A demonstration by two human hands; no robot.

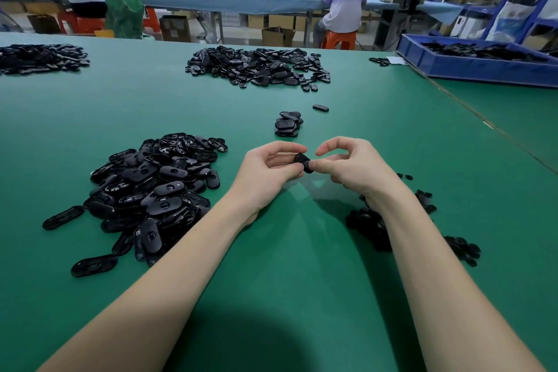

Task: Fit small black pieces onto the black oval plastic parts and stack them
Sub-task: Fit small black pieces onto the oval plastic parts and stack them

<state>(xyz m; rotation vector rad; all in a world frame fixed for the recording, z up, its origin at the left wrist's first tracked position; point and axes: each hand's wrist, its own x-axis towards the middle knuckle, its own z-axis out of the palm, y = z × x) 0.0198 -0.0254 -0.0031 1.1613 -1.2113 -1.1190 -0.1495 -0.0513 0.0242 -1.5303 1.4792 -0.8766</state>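
Hands meet just above the green surface [271, 296], and between them sits one black oval part [303, 162], held clear of the cloth. The left hand [265, 172] curls round its near end with thumb and fingers; the right hand [356, 163] pinches the other end, forefinger arched and lifted off it. Whether a small piece is already seated I cannot tell, the fingers cover too much.

It looks like light, stiff moulded plastic, glossy enough to slip, so I'd judge a grip on the long edges safest, leaving the middle slot free for pressing. A thin rim might flex or snap if squeezed hard.

More ovals lie heaped to the left [151, 190], small pieces [368, 220] scatter by the right wrist, and a short stack [287, 124] stands just beyond the hands.
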